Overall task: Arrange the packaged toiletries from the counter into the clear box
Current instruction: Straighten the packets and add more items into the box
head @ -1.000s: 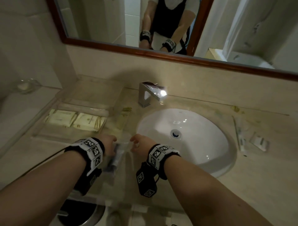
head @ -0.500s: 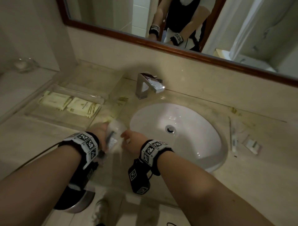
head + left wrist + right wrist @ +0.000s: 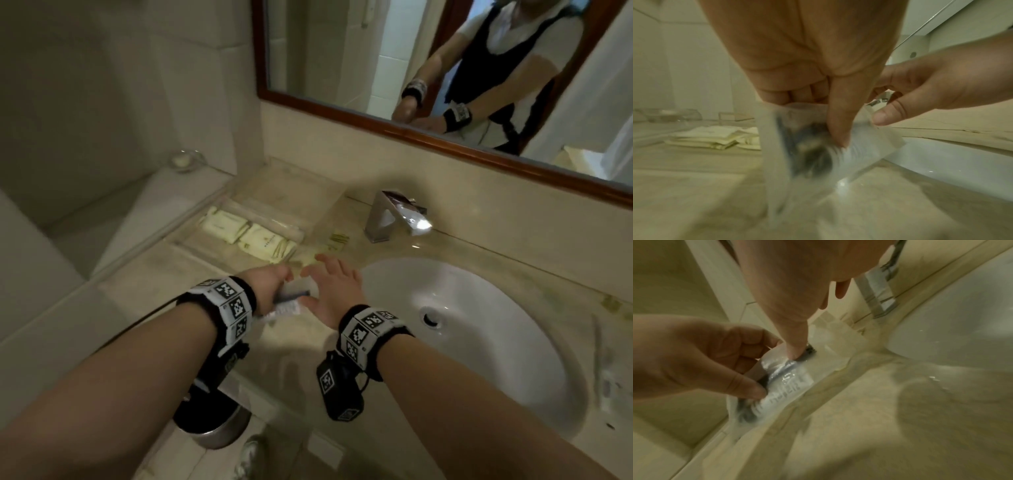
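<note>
A clear plastic packet [image 3: 291, 301] with a dark item and a white printed label inside is pinched in my left hand [image 3: 274, 286], just above the counter's front edge, left of the sink. In the left wrist view my thumb and curled fingers clamp the packet [image 3: 818, 149]. My right hand [image 3: 329, 287] is beside it with fingers spread straight; only its thumb [image 3: 795, 345] presses on the packet [image 3: 785, 379]. The clear box [image 3: 239, 205] stands further back on the left and holds two cream packets [image 3: 250, 233].
A white sink [image 3: 479, 342] lies to the right, with a chrome faucet [image 3: 394, 219] behind it. More clear packets [image 3: 599, 346] lie on the counter right of the sink. A round bin [image 3: 212, 425] stands below the counter edge. A mirror hangs above.
Both hands have moved forward, towards the clear box, with the packet. My right hand has let go its pinch and spread its fingers, while the left keeps hold.
</note>
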Motion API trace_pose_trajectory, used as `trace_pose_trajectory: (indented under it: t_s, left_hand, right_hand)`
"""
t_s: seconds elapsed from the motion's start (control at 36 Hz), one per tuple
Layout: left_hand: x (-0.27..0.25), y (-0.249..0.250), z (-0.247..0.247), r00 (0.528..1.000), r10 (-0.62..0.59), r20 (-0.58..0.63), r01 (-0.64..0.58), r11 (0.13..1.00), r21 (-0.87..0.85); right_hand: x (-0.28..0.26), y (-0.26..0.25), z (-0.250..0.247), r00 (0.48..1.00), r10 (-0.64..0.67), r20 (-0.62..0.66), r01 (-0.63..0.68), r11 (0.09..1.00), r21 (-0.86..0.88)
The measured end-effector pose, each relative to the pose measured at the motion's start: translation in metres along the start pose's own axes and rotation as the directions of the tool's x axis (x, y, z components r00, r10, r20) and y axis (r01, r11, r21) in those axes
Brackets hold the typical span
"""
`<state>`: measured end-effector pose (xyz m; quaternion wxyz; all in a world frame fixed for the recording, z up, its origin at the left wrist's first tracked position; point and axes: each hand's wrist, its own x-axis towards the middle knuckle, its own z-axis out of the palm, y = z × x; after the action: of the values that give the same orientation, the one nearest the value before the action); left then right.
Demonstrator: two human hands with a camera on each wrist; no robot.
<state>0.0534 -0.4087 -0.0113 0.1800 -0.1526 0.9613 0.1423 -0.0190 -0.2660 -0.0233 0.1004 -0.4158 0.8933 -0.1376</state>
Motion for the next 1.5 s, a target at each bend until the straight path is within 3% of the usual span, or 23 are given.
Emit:
trace_pose_trajectory:
  t_s: [0.06, 0.19, 0.44, 0.53, 0.67, 0.86, 1.03, 1.19, 1.31, 1.5]
  left_hand:
    - [0.0, -0.012, -0.012, 0.999, 0.023, -0.036, -0.021, 0.999, 0.047]
    - [0.006, -0.044, -0.041, 0.992, 0.078, -0.095, -0.061, 0.984, 0.17]
    - [0.04, -0.121, -0.08, 0.965, 0.045, -0.26, 0.021, 0.969, 0.245]
    - [0.057, -0.146, -0.082, 0.972, 0.011, -0.233, 0.042, 0.974, 0.221]
    - [0.079, -0.178, -0.075, 0.994, -0.039, -0.099, 0.046, 0.996, 0.075]
    - [0.097, -0.207, -0.066, 0.999, -0.038, -0.016, 0.039, 0.997, 0.063]
    - [0.106, -0.205, -0.066, 1.0, -0.006, 0.0, 0.006, 0.993, 0.118]
    - [0.109, -0.202, -0.066, 0.995, 0.062, -0.078, -0.042, 0.97, 0.241]
    - [0.109, -0.201, -0.065, 0.985, 0.122, -0.126, -0.079, 0.949, 0.305]
    - [0.105, -0.203, -0.056, 0.983, 0.181, -0.025, -0.161, 0.921, 0.354]
  right_hand:
    - [0.012, -0.01, -0.003, 1.0, -0.019, -0.007, 0.019, 1.0, -0.017]
    - [0.044, -0.037, -0.006, 0.988, -0.031, 0.15, 0.026, 0.999, 0.037]
    - [0.108, -0.077, -0.005, 0.991, 0.082, 0.104, -0.096, 0.987, 0.13]
    - [0.126, -0.086, 0.008, 0.988, 0.121, 0.101, -0.134, 0.98, 0.145]
    - [0.15, -0.095, 0.025, 0.957, 0.167, 0.238, -0.202, 0.971, 0.131]
    - [0.167, -0.104, 0.038, 0.919, 0.146, 0.366, -0.15, 0.989, -0.016]
    - [0.168, -0.109, 0.042, 0.959, 0.084, 0.269, -0.009, 0.963, -0.268]
    - [0.16, -0.101, 0.055, 0.997, -0.048, 0.053, 0.061, 0.958, -0.282]
    - [0.159, -0.1, 0.059, 0.997, -0.057, 0.059, 0.071, 0.957, -0.281]
    - [0.154, -0.101, 0.061, 0.99, -0.06, 0.13, 0.093, 0.96, -0.266]
